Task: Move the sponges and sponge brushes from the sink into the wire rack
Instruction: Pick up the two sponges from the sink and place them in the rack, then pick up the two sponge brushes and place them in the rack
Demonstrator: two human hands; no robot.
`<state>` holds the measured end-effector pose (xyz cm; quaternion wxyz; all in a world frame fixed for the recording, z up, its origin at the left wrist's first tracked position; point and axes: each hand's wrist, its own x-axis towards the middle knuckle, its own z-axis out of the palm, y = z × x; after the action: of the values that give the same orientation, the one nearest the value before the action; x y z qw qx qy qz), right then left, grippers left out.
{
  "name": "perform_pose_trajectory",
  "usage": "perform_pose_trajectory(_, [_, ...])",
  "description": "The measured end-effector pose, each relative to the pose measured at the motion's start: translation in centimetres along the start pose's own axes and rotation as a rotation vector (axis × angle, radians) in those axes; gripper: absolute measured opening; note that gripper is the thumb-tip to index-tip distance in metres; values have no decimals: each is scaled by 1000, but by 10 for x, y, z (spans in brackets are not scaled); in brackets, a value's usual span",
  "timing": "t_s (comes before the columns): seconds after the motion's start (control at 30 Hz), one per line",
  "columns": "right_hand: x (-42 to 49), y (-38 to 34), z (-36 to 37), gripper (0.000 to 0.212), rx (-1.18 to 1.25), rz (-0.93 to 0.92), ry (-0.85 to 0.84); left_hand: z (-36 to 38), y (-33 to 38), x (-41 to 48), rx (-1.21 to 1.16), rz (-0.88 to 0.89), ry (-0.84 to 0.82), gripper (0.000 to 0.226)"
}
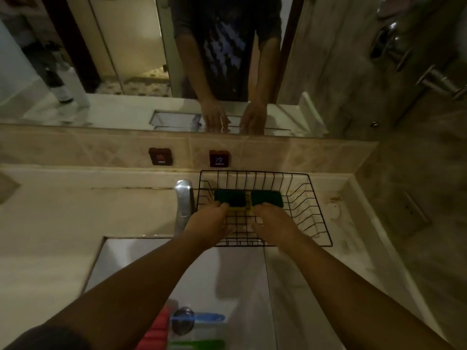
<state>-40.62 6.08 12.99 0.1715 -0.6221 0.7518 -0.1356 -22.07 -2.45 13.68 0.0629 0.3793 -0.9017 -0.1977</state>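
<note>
Desk (50,248): pale stone top, spans the whole width; carries sink and rack. Stained brown patch at its far R corner.
Mirror (126,59): above tiled backsplash; reflects person's torso + both hands.
Sink (121,251): white rectangular basin, set in desk, near centre-L of view.
Wire rack (310,210): black wire basket on desk, just beyond sink's far R edge, beside the tap.
Tap (184,205): chrome, stands at sink's far edge, touching or nearly touching rack's L side; can't tell which.
Left hand (209,221): reaches over rack's front rim, grip closed on L sponge, fingers on its near edge.
Right hand (273,223): also inside rack, grip closed on R sponge the same way.
Left sponge (228,197): green scour top, yellow body; lies in rack near the back, flat.
Right sponge (267,197): same kind, in rack just beside L one; they look to touch, yellow edges meeting.
Sponge brushes, in sink near drain: red/pink one (156,332), blue handle (202,318) across the drain, green one (199,344) at bottom edge, partly cut off.
Drain (183,322): metal, in sink bottom, partly under blue handle.
Wall labels: "HOT" (161,155) and "COLD" (219,158), dark squares on backsplash tiles.
</note>
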Motion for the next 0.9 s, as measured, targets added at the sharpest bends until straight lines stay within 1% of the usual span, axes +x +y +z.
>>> perform_pose_trajectory(0.07, [-19,-19,3,13,11,7,48,-5,-5,-22,-48,20,-2,44])
perform_pose_trajectory(0.13, [-40,-36,10,8,28,4,80,-11,-14,-45,-66,63,-43,42])
perform_pose_trajectory(0.2, [-58,-50,20,11,-15,-1,89,-15,-29,-69,-14,110,-111,40])
perform_pose_trajectory(0.23, [-66,-57,25,16,-32,7,93,-17,-37,-80,25,120,-135,41])
perform_pose_trajectory(0.33, [-87,-76,41,29,-12,89,68,-16,-62,-113,88,122,-184,45])
perform_pose_trajectory(0.43, [-107,-95,63,30,-35,152,-1,-11,-81,-140,131,133,-238,44])
perform_pose_trajectory(0.57, [-130,-118,94,30,-63,180,-71,-2,-99,-169,88,70,-264,42])
perform_pose_trajectory(0.73, [-142,-130,125,28,14,202,-110,14,-112,-196,39,-44,-284,39])
perform_pose_trajectory(0.9, [-141,-122,146,25,98,236,-173,30,-109,-217,22,-146,-298,29])
